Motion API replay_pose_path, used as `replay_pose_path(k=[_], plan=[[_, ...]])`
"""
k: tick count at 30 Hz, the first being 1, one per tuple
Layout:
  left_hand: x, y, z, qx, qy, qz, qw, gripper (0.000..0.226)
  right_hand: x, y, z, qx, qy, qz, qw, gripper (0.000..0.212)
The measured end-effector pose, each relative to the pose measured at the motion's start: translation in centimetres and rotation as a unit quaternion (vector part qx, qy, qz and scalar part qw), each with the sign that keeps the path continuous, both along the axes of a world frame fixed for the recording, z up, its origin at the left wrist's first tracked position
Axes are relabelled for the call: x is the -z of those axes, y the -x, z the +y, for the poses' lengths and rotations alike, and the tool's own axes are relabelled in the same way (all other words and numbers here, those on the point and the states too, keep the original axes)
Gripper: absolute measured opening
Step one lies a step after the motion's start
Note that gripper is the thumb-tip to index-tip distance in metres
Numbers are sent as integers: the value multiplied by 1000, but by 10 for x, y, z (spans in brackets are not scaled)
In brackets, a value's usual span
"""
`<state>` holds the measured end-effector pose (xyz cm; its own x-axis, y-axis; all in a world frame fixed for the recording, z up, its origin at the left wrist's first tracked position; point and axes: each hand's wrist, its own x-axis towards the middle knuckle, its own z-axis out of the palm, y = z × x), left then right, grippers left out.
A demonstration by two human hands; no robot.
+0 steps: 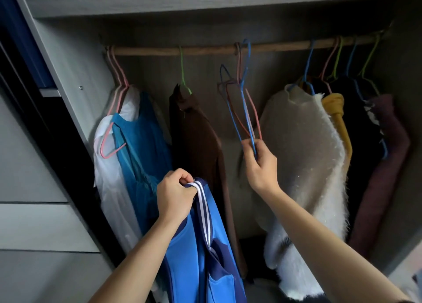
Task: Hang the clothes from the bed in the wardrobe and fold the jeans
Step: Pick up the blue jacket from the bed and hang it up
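Note:
I stand in front of an open wardrobe with a wooden rail [205,50] across it. My left hand [174,194] grips the striped white and navy collar of a blue sports top [198,245], which hangs down from my fist. My right hand [259,163] pinches the lower end of a blue wire hanger [246,101] that is still hooked on the rail among a few empty pink and blue hangers. The bed and the jeans are out of view.
On the rail hang a white garment [109,177], a blue dress [141,142] and a brown top [196,138] at the left, a furry beige coat [306,154] and dark clothes [379,156] at the right. A grey shelf [205,3] runs above.

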<state>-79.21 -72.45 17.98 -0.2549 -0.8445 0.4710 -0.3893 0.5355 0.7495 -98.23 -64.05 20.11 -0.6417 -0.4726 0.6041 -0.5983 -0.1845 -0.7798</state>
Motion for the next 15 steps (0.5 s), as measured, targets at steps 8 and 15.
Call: replay_pose_path(k=[8,15], plan=[[15,3,2,64,-8,42,997,29,28,-11,30,39,-38,-32,998,14],[43,25,27,185,6,-2,983,97,104,-38,124,74,-139,58,986,10]])
